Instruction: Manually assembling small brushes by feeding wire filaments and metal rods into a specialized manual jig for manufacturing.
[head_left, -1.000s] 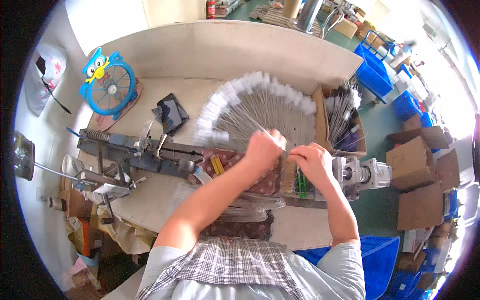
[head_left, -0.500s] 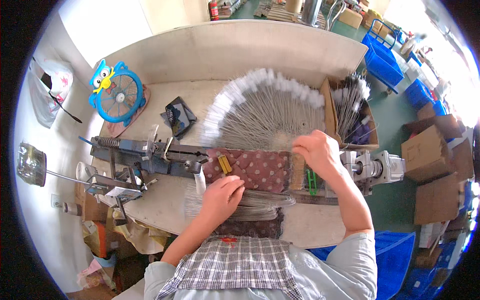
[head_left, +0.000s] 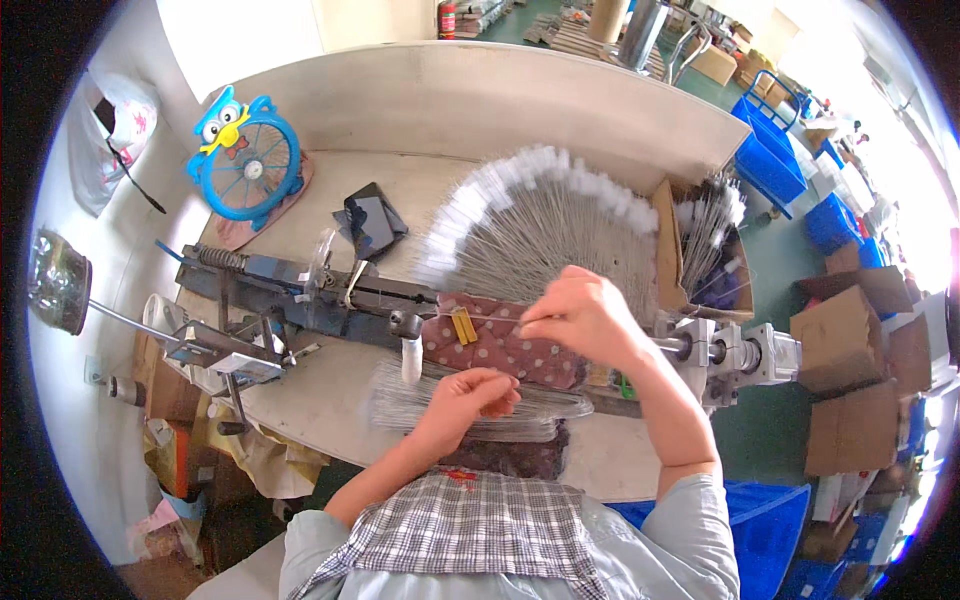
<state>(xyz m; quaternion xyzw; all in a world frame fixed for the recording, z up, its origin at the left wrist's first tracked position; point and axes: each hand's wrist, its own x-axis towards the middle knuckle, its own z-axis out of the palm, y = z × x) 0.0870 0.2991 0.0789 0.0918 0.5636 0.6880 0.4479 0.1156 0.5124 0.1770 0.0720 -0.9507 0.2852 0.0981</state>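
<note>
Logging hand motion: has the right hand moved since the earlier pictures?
Yes, the right hand has moved left, closer to the yellow block on the dotted cloth.

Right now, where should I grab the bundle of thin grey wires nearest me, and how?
Probably grip the bundle of thin grey wires near its right end, coming from the right and closing across the strands. They run roughly left to right, look more gathered there than at the spread left end, and your left hand blocks the view of part of the middle.
</note>
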